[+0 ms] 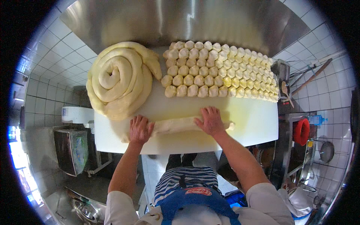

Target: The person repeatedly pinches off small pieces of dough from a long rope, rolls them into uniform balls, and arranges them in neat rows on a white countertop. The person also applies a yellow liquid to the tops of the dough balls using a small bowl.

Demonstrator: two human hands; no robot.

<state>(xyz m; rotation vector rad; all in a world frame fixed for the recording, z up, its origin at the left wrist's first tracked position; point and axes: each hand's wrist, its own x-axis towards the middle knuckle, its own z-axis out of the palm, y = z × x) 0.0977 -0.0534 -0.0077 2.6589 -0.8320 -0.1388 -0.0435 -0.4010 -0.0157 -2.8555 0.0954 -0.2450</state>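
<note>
Both hands press flat on a long rope of dough that lies across the near part of a white board. The left hand sits on the left part of the rope, fingers spread wide and palm down. The right hand sits on the right part, fingers spread too. Neither hand grips anything; they just lie open on top of the dough. The rope runs from left to right, and its right end sticks out just past the right hand.

Behind the left hand, a big coil of dough is wound round like a snail shell. It rests on the far left of the board. Beside it, on the far right, many small dough balls sit close together in neat rows. A shiny metal wall stands behind the board. White floor tiles show on the left.
</note>
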